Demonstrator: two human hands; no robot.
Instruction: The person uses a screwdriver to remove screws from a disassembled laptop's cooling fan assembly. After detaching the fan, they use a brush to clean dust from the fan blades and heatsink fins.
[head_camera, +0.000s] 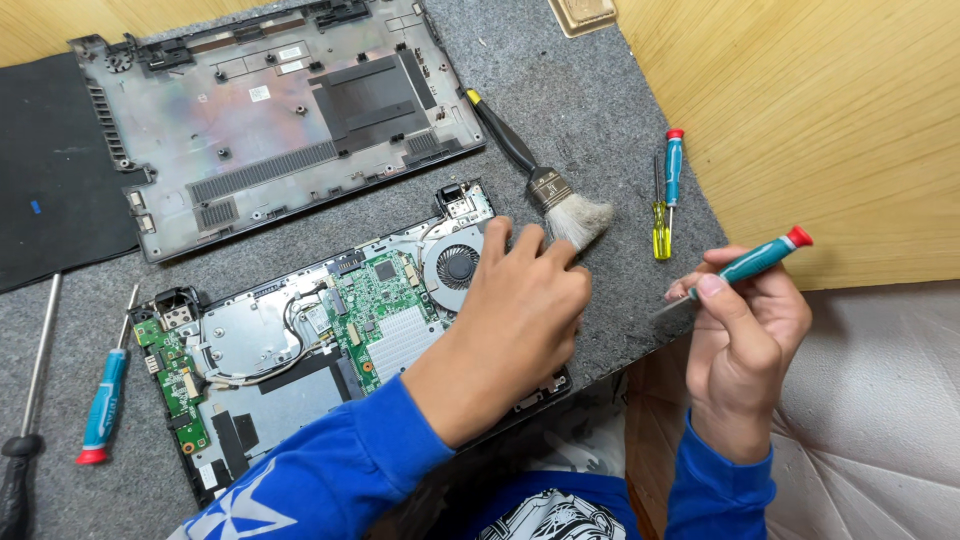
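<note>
Blue-sleeved left hand (520, 300) rested, fingers loosely together, on the opened laptop (330, 350); right hand (745, 330) fingers clamped a teal screwdriver (755, 260).

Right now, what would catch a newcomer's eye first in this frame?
The opened laptop on the grey mat, its green circuit board and round fan bare, with the left hand resting on it by the fan. To its right, the right hand holds a teal screwdriver with a red cap. Behind lies the removed bottom cover, with a brush beside it.
</note>
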